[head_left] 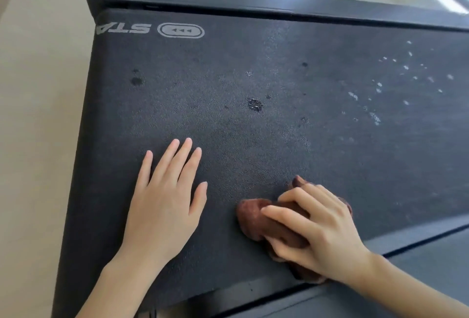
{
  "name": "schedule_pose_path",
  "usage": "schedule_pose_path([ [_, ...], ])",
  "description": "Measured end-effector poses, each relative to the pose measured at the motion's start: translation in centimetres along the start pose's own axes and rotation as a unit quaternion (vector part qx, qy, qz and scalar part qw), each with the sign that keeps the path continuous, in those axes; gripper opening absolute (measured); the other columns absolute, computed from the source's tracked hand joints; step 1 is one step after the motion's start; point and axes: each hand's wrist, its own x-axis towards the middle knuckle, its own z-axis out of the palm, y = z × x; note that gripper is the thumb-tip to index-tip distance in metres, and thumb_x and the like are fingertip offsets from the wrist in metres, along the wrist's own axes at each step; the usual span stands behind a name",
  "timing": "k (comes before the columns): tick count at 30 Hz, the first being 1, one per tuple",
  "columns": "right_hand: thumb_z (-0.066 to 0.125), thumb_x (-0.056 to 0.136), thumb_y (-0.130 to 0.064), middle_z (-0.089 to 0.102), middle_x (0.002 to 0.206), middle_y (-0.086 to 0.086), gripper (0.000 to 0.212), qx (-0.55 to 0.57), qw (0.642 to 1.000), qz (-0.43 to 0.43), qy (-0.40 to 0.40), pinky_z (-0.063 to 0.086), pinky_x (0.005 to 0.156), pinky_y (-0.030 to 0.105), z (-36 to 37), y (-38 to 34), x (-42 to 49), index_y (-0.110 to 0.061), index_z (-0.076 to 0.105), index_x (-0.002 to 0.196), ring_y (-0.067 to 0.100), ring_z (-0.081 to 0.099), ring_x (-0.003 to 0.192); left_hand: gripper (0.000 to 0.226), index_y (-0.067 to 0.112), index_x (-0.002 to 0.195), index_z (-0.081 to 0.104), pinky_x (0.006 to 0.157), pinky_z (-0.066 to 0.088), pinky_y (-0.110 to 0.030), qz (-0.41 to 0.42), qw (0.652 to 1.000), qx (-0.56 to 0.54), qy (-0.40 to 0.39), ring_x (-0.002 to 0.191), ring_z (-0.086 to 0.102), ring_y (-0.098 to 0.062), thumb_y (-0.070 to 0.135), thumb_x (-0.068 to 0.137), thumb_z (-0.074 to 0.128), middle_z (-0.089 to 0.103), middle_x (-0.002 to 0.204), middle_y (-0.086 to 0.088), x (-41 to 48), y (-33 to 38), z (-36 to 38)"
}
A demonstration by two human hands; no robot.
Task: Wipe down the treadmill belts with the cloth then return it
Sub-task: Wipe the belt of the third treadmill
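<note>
My left hand [162, 206] lies flat, fingers straight, on the treadmill belt [253, 69]. Further right, my right hand [314, 231] clutches the bunched brown cloth [250, 215], pressing it onto the belt's near edge. It looks soft and light, so I'd grip the wad whole.

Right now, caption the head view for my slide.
The right hand grips a bunched brown cloth on the droplet-spotted treadmill belt while the left hand rests flat beside it.
</note>
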Motion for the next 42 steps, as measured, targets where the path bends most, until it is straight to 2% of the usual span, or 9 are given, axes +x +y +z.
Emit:
schedule_pose_path([
  [5, 0.058, 0.086, -0.043, 0.063, 0.081, 0.002, 0.027, 0.003, 1.000, -0.012, -0.025, 0.048, 0.061, 0.029, 0.5, 3.7, 3.3, -0.021, 0.073, 0.090, 0.024, 0.058, 0.067, 0.057, 0.008, 0.137, 0.046, 0.112, 0.023, -0.051, 0.005, 1.000, 0.004, -0.001, 0.138, 0.032, -0.024, 0.037, 0.090, 0.030, 0.040, 0.146, -0.008, 0.1, 0.0, 0.0],
  [13, 0.057, 0.085, -0.046, 0.061, 0.089, 0.009, 0.031, -0.140, 0.942, 0.301, 0.041, 0.040, 0.066, 0.036, 3.2, 6.6, 10.6, -0.020, 0.068, 0.098, 0.035, 0.059, 0.081, 0.064, 0.008, 0.138, 0.044, 0.112, 0.022, -0.053, 0.011, 1.000, 0.024, -0.017, 0.140, 0.027, -0.024, 0.045, 0.087, 0.030, 0.036, 0.148, -0.011, -0.2, 0.0, -0.1],
  [21, 0.056, 0.084, -0.048, 0.061, 0.084, 0.000, 0.027, -0.052, 0.991, 0.121, -0.014, 0.049, 0.063, 0.033, -0.2, 2.4, 1.7, -0.029, 0.070, 0.097, 0.025, 0.059, 0.072, 0.066, 0.009, 0.139, 0.042, 0.114, 0.019, -0.051, 0.036, 0.999, 0.017, -0.033, 0.141, 0.024, -0.025, 0.047, 0.088, 0.026, 0.033, 0.150, -0.010, -0.8, -0.4, -0.5],
  [24, 0.061, 0.083, -0.046, 0.063, 0.090, 0.006, 0.027, -0.131, 0.949, 0.285, 0.005, 0.052, 0.068, 0.037, -2.2, 8.9, 0.8, -0.029, 0.069, 0.102, 0.031, 0.063, 0.085, 0.067, 0.009, 0.139, 0.042, 0.113, 0.019, -0.051, 0.038, 0.999, 0.013, -0.032, 0.141, 0.025, -0.026, 0.048, 0.088, 0.026, 0.034, 0.149, -0.012, -0.7, -0.4, -0.6],
  [28, 0.055, 0.085, -0.045, 0.062, 0.107, 0.020, 0.038, -0.163, 0.837, 0.522, 0.038, 0.048, 0.081, 0.044, -2.6, 14.6, 3.4, -0.017, 0.065, 0.108, 0.042, 0.059, 0.097, 0.067, 0.009, 0.138, 0.044, 0.113, 0.020, -0.051, 0.039, 0.999, 0.008, -0.026, 0.140, 0.026, -0.026, 0.048, 0.087, 0.026, 0.035, 0.149, -0.012, -0.7, -0.4, -0.5],
  [32, 0.055, 0.083, -0.045, 0.063, 0.096, 0.016, 0.035, -0.193, 0.893, 0.405, 0.025, 0.044, 0.070, 0.038, 1.3, 7.8, 7.0, -0.017, 0.067, 0.101, 0.038, 0.061, 0.084, 0.066, 0.009, 0.137, 0.045, 0.113, 0.020, -0.051, 0.039, 0.999, 0.004, -0.019, 0.140, 0.027, -0.025, 0.048, 0.087, 0.027, 0.036, 0.148, -0.011, -0.8, -0.5, -0.4],
  [37, 0.054, 0.080, -0.047, 0.058, 0.076, 0.003, 0.029, -0.090, 0.976, 0.196, 0.037, 0.045, 0.060, 0.033, 2.6, 0.6, 6.2, -0.025, 0.070, 0.089, 0.026, 0.057, 0.066, 0.067, 0.009, 0.137, 0.045, 0.113, 0.021, -0.051, 0.036, 0.999, 0.005, -0.020, 0.140, 0.027, -0.025, 0.048, 0.086, 0.027, 0.036, 0.148, -0.011, -0.8, -0.4, -0.4],
  [40, 0.060, 0.082, -0.048, 0.060, 0.083, 0.002, 0.027, -0.110, 0.957, 0.267, 0.026, 0.044, 0.063, 0.032, 0.4, 5.2, 3.8, -0.030, 0.070, 0.098, 0.028, 0.062, 0.080, 0.066, 0.009, 0.137, 0.045, 0.113, 0.020, -0.050, 0.035, 0.999, 0.001, -0.019, 0.140, 0.028, -0.025, 0.048, 0.087, 0.026, 0.037, 0.148, -0.011, -0.8, -0.6, -0.4],
  [42, 0.059, 0.085, -0.048, 0.061, 0.094, 0.006, 0.030, -0.151, 0.912, 0.381, 0.025, 0.043, 0.068, 0.034, -1.6, 10.0, 1.3, -0.029, 0.067, 0.107, 0.033, 0.061, 0.092, 0.067, 0.009, 0.138, 0.044, 0.113, 0.020, -0.051, 0.036, 0.999, -0.002, -0.019, 0.139, 0.028, -0.026, 0.048, 0.087, 0.025, 0.037, 0.147, -0.011, -0.8, -0.5, -0.5],
])
